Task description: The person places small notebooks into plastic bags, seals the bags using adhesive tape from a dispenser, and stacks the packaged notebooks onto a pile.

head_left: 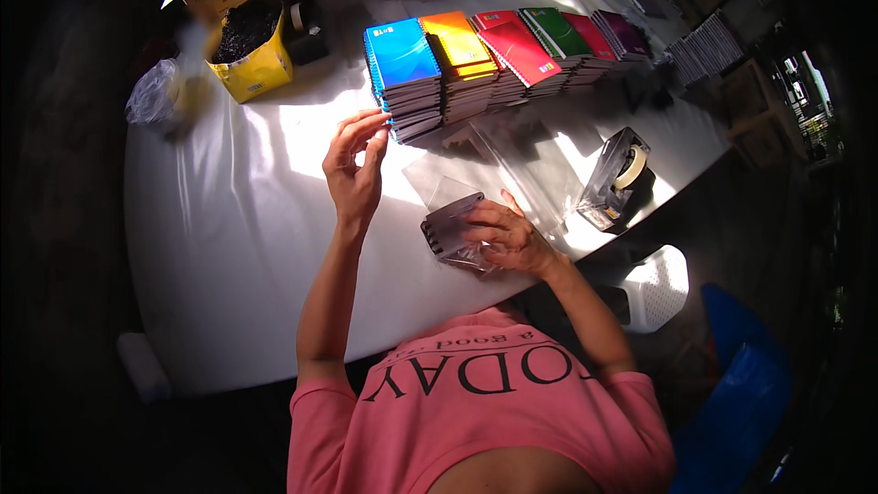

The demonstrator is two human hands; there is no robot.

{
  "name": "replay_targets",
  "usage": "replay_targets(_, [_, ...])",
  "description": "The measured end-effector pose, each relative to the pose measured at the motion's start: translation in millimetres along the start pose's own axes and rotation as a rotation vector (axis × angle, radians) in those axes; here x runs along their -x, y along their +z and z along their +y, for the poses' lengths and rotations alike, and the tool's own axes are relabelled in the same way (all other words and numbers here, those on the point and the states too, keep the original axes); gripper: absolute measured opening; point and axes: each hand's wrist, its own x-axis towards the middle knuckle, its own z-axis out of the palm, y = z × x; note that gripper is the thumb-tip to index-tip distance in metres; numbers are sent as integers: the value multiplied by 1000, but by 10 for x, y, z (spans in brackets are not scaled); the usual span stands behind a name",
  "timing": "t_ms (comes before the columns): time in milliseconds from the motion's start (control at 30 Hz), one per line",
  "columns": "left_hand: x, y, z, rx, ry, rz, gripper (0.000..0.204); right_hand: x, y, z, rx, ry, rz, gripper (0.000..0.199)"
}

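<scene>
My left hand (352,160) is raised over the white table, beside the near left corner of a stack of blue spiral notebooks (402,50). Its thumb stands apart from the fingers, and nothing shows between them. Closer to my body, my right hand (503,233) grips a small dark spiral notebook (448,224) from its right side. Crinkled clear plastic (471,258) hangs around the notebook's lower part under my fingers. Flat clear plastic bags (521,174) lie just beyond the right hand.
Stacks of yellow notebooks (455,37), red notebooks (517,50), green notebooks (553,32) and purple notebooks (620,35) continue rightward. A black tape dispenser (608,183) stands near the right edge. At the far left are a yellow container (256,73) and a plastic bag (154,94). A white stool (660,288) stands beside the table.
</scene>
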Motion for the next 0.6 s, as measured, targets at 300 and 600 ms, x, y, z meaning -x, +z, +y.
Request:
replay_targets(300, [753,-202,75,-1042,379,-1007,65,68,-166,-171,-183,169,66,43])
replay_targets(600, [703,-194,173,-1057,259,-1102,94,1454,-853,637,-330,1376,1078,48])
